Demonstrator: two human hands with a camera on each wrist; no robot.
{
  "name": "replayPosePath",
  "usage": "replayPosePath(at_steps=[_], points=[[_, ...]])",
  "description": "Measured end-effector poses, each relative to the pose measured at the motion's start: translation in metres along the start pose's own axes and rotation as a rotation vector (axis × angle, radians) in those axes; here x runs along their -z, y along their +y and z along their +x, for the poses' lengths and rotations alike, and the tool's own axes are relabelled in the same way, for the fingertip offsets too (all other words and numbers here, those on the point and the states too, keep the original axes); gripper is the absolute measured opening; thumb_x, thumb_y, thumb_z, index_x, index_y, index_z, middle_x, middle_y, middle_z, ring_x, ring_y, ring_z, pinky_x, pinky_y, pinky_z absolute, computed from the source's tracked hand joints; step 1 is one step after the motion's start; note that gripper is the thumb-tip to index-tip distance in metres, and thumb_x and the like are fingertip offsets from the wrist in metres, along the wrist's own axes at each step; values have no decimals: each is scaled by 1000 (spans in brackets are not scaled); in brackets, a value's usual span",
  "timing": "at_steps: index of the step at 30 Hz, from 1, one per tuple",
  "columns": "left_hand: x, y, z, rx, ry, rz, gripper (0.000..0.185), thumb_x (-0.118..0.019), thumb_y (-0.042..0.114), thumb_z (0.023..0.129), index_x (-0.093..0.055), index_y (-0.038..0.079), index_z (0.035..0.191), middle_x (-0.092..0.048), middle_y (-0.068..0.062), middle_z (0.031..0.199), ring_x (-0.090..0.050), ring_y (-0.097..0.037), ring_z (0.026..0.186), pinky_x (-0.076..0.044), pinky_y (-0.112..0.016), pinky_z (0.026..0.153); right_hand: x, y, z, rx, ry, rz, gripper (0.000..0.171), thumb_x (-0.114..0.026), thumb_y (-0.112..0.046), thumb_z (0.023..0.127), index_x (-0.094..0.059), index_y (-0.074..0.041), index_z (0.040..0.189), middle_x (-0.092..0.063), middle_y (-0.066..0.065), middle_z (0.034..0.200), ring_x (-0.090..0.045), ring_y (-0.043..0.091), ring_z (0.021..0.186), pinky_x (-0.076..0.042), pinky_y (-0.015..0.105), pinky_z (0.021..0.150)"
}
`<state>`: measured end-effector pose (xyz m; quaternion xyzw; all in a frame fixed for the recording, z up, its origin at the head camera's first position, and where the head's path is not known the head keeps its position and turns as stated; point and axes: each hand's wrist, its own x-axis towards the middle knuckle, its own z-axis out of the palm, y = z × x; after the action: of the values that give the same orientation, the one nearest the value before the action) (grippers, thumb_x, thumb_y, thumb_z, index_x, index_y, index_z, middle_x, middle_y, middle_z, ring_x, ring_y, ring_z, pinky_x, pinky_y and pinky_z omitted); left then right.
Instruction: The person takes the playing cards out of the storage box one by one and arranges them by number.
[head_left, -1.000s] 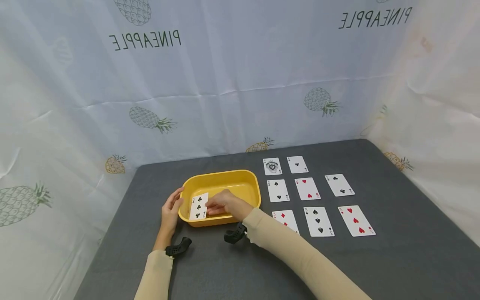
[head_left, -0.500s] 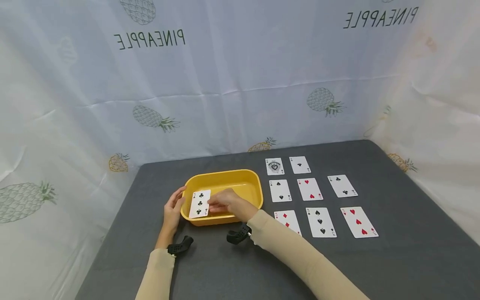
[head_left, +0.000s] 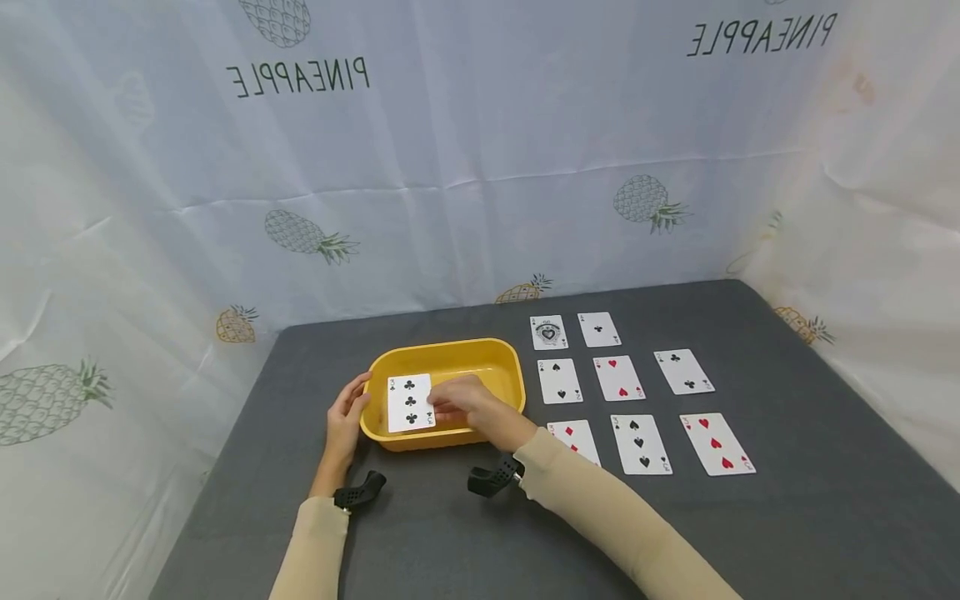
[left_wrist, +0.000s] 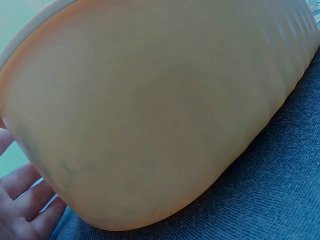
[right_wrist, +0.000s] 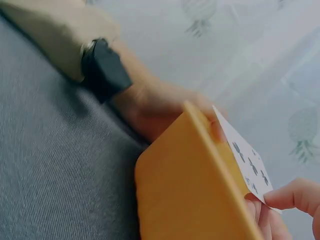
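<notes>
A three of clubs (head_left: 410, 403) is raised, tilted, out of a yellow plastic tray (head_left: 498, 375). My right hand (head_left: 476, 408) pinches the card's right edge between thumb and fingers; the right wrist view shows the thumb (right_wrist: 290, 195) on the card's face. At the tray's left end my left hand (head_left: 343, 425) holds the rim, thumb and fingers around the wall. In the left wrist view the tray's outer wall (left_wrist: 150, 125) fills most of the picture, with the left fingers (left_wrist: 37, 197) against its end.
Right of the tray, face-up cards lie in rows on the dark grey cloth: the ace of spades (head_left: 549, 332), ace of clubs (head_left: 598, 329), several twos and threes. The three of diamonds (head_left: 573, 435) is partly covered by the right forearm. A pineapple-print curtain (head_left: 450, 167) hangs behind.
My right hand has lifted the three of clubs from the tray's left end and moved it slightly right, turning it more upright. The left hand stays at the rim.
</notes>
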<state>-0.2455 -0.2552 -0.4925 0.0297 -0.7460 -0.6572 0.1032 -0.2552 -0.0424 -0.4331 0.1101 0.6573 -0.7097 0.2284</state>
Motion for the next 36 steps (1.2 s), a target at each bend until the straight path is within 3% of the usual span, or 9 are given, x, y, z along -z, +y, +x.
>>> replayPosePath(at_steps=[4,7,12,15,23,31,36], points=[[0,2,-1,24,-2,27,40,-48,17,101,-49,6,139,-52,31,113,-47,16,110,-38,0,91,11,-1,-10,41,-70,25,18,-69,-1,82,-70,3,99,-62,-1,72,-59,9,63,-54,17,59],[0,3,-1,37,-2,41,41,-48,19,101,-49,8,140,-54,23,122,-46,15,112,-37,0,92,19,-3,-14,67,-94,35,19,-69,-5,84,-69,3,101,-63,-1,75,-59,10,67,-54,18,64],[0,2,0,46,-13,68,42,-46,23,102,-47,9,142,-49,-3,142,-44,15,113,-36,1,91,25,-7,-12,49,-46,100,23,-70,0,83,-68,8,104,-62,-2,65,-59,7,55,-54,17,57],[1,0,0,41,-16,77,43,-46,24,102,-46,8,142,-46,-9,145,-43,15,113,-37,1,90,29,-8,-13,54,-34,107,25,-68,2,83,-66,9,107,-62,-2,64,-59,6,54,-53,16,55],[2,-2,0,46,-17,65,42,-46,25,102,-47,10,141,-50,20,125,-45,14,113,-38,1,90,50,-12,-27,117,-69,52,27,-65,-3,87,-65,8,112,-63,-3,75,-59,7,64,-54,16,64],[3,-3,1,34,-26,59,43,-47,25,101,-47,8,141,-50,27,118,-46,15,112,-38,1,90,73,-20,-37,129,-20,4,31,-67,-5,86,-65,8,114,-63,-3,78,-60,6,67,-55,17,65],[2,-2,0,36,-23,53,41,-47,24,101,-48,9,140,-50,24,120,-46,15,113,-39,1,90,89,-24,-39,151,17,-39,34,-68,-8,86,-64,7,116,-67,0,85,-62,7,70,-56,18,68]])
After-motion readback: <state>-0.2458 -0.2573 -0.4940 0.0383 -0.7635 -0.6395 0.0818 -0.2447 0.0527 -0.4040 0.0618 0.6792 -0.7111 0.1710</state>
